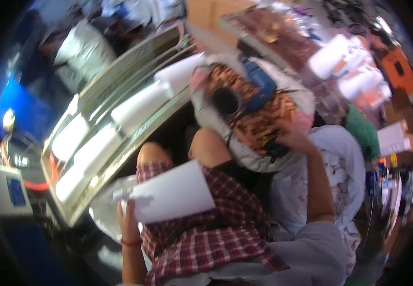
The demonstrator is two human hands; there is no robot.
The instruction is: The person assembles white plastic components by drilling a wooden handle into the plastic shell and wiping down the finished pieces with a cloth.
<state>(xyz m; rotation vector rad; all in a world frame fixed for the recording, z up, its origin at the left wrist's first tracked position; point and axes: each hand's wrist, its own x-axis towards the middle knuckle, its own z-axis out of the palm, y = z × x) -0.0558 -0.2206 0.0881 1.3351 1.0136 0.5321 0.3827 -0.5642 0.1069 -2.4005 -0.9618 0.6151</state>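
My left hand (128,218) grips the left end of a smooth white cylinder-shaped roll (175,192), which lies slanted above my lap. My right hand (293,138) reaches out over a wide open sack (304,102) filled with small orange-brown blocks (282,107). Its fingertips are blurred among the blocks, beside a black and yellow object (269,143); whether they hold anything is unclear. In the same sack a blue power tool (260,82), which looks like a drill, rests on the blocks. A dark round cup-like piece (226,100) lies beside it.
Several more white rolls (142,107) sit in a long shallow trough (89,188) at the left. A white bag of pale pieces (354,152) stands by my right arm. Further white rolls (330,57) lie at the far right, near an orange crate (399,70). A blue barrel (20,109) stands far left.
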